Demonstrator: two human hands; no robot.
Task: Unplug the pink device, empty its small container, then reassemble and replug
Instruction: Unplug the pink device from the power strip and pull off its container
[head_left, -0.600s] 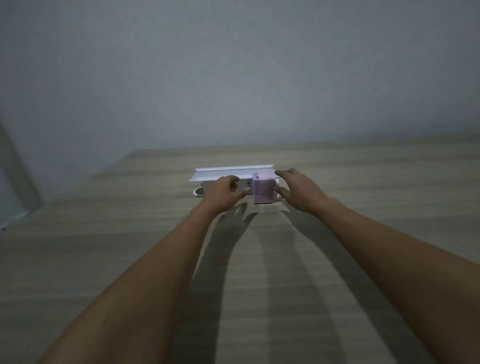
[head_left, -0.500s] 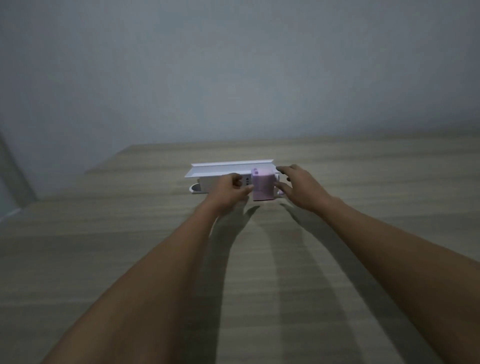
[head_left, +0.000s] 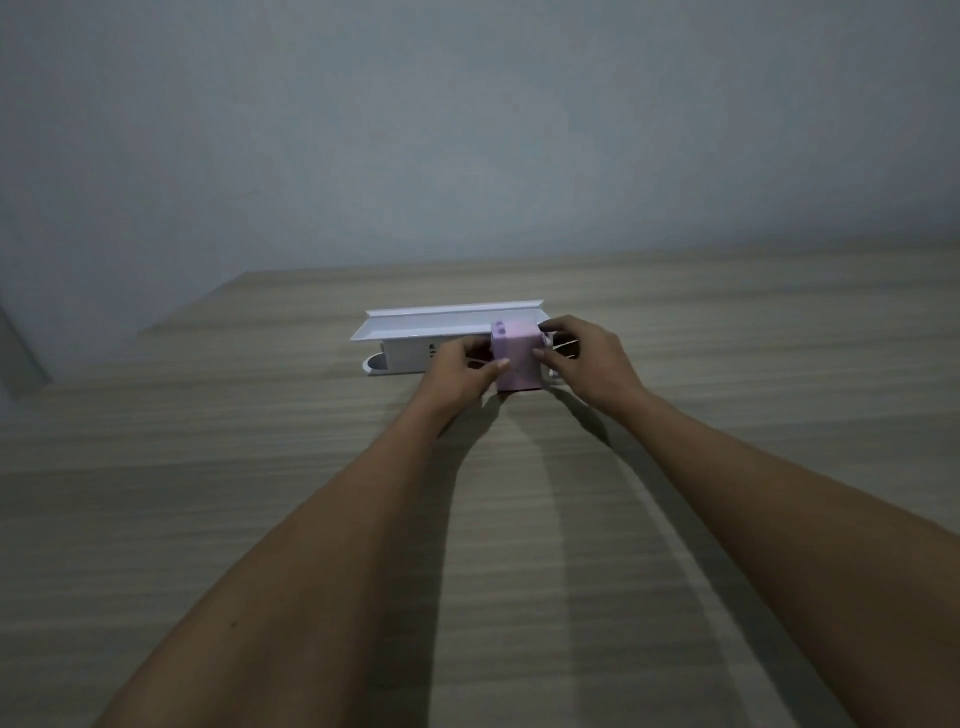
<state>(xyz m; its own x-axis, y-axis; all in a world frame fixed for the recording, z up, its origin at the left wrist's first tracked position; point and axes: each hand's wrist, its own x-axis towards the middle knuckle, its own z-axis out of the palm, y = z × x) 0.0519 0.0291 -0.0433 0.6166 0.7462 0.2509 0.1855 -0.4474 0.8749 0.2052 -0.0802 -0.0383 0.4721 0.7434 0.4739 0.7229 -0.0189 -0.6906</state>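
A small pink box-shaped device (head_left: 515, 358) stands against the right end of a long white power strip unit (head_left: 415, 353) with a flat shelf on top. My left hand (head_left: 457, 371) touches the device's left side with thumb and fingers. My right hand (head_left: 587, 358) holds its right side, fingers over its top rear corner. Both hands pinch the device between them. Whether its plug sits in the socket is hidden behind the device.
Everything rests on a wood-grain table (head_left: 260, 519) that runs to a plain grey wall (head_left: 467, 130). The table's left edge slants at the far left. The light is dim, and my forearms cast long shadows on the table.
Both hands have closed in on the pink device: the left thumb now lies on its left face and the right fingers on its right face. The view has shifted slightly.
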